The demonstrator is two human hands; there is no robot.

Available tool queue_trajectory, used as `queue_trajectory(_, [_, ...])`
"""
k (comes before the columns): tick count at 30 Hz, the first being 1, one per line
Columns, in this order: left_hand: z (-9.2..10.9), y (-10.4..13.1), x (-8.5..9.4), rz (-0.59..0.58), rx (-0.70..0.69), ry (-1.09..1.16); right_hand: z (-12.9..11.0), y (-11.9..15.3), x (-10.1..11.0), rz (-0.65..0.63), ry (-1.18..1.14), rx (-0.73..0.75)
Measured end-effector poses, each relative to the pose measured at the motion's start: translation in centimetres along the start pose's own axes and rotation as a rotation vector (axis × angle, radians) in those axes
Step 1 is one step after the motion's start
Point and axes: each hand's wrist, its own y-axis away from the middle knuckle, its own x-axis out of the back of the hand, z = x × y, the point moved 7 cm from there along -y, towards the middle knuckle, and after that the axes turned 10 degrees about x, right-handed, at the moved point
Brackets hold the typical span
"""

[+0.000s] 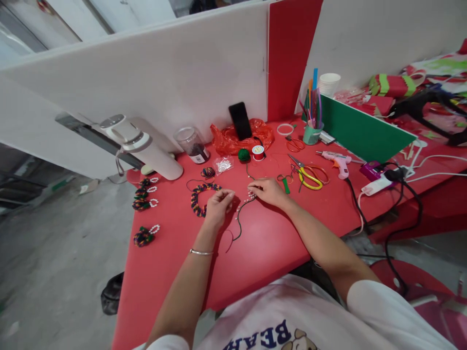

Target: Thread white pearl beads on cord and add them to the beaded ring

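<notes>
pressed together at thumb and forefinger, the left hand (218,208) was poised by a braided ring (195,197); the right hand (270,192) (its exact pinch could not be told) curled over white beads (250,195), apparently steadying them on the red table (262,253).

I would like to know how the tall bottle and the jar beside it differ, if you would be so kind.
The bottle is pale and opaque; the jar is see-through, with dark contents.
The bottle is taller; the jar is shorter.
The bottle has a strap near its top; the jar shows none.
Both are on the red table.
</notes>
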Motion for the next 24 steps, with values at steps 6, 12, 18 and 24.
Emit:
queue_trajectory(6, [-0.7,-1.6,-3.3,-0.160,0.232,0.544,-0.9,-0.1,-0.6,0.082,-0.378,-0.107])
queue_trajectory(12, [-1.2,-1.5,-3.7,-0.310,0.256,0.570,-1.0,0.2,-2.5,0.046,-0.628,-0.268])
queue_trajectory(18, [-1.7,-1.8,-3.4,-0.303,0.281,0.591,-1.2,0.4,-2.9,0.037,-0.683,-0.308])
queue_trajectory(24, [-1.8,-1.8,-3.5,-0.317,0.290,0.594,-1.8,0.1,-2.6,0.050,-0.631,-0.239])
